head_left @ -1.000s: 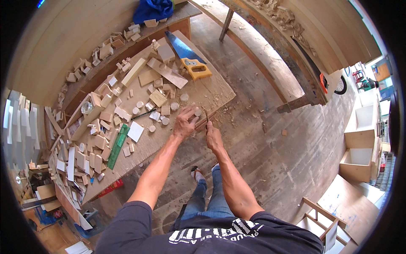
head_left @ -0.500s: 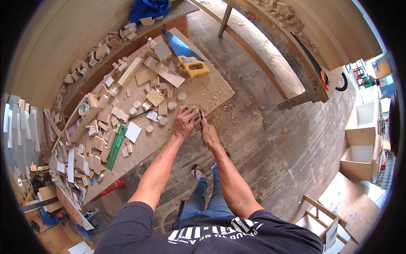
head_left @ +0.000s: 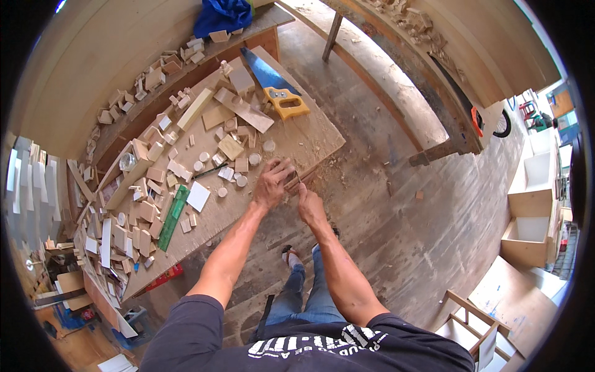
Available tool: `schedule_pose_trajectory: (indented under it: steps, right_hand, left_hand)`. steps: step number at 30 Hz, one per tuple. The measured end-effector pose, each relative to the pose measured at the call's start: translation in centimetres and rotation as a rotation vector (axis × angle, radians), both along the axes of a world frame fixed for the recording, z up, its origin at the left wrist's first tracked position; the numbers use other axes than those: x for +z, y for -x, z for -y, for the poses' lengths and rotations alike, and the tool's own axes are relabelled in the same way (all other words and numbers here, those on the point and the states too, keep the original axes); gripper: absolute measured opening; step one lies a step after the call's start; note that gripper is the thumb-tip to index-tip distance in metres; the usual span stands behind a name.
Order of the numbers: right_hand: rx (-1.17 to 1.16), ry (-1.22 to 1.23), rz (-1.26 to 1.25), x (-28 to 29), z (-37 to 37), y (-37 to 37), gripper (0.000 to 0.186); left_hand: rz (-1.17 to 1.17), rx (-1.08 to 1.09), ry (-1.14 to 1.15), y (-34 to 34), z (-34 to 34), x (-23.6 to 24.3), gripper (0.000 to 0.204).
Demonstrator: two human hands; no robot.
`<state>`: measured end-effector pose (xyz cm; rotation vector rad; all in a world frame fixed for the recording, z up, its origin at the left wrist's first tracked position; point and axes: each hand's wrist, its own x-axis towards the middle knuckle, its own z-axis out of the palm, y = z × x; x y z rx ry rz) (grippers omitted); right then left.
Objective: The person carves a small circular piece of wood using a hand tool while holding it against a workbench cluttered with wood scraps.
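My left hand [head_left: 271,183] is closed at the near right edge of the wooden bench [head_left: 304,139], its fingers bent over a spot I cannot see into. What it grips there is mostly hidden. Just right of it, my right hand [head_left: 310,203] is wrapped round a thin blade-like tool [head_left: 297,176] that points up beside the left fingers. Its exact kind is too small to tell. Wood shavings lie around both hands. Close by on the bench are small round wooden discs [head_left: 269,146] and a square wooden block [head_left: 230,147].
A handsaw [head_left: 286,102] with a yellow handle lies at the bench's far end. Many wood offcuts [head_left: 149,211] and a green strip [head_left: 173,217] cover the left side. A blue cloth [head_left: 223,17] hangs at the back. Wooden boxes [head_left: 525,239] stand at the right.
The view has shifted slightly. The left fingers look a little more lifted and blurred; the right hand still holds the tool beside them, tilted a bit differently.
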<state>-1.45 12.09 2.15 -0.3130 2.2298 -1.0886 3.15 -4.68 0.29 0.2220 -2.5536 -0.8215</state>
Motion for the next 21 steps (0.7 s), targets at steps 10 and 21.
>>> schedule_pose_trajectory:
  steps: [10, 21]
  right_hand:
    - [-0.039, 0.119, 0.201, -1.2, 0.6, 1.6, 0.073]
    - [-0.062, 0.101, 0.228, -1.3, 1.4, 1.4, 0.072]
  left_hand:
    - [0.002, 0.054, -0.009, 0.4, -0.8, 0.0, 0.026]
    - [-0.002, 0.052, -0.028, 0.2, -0.4, -0.1, 0.024]
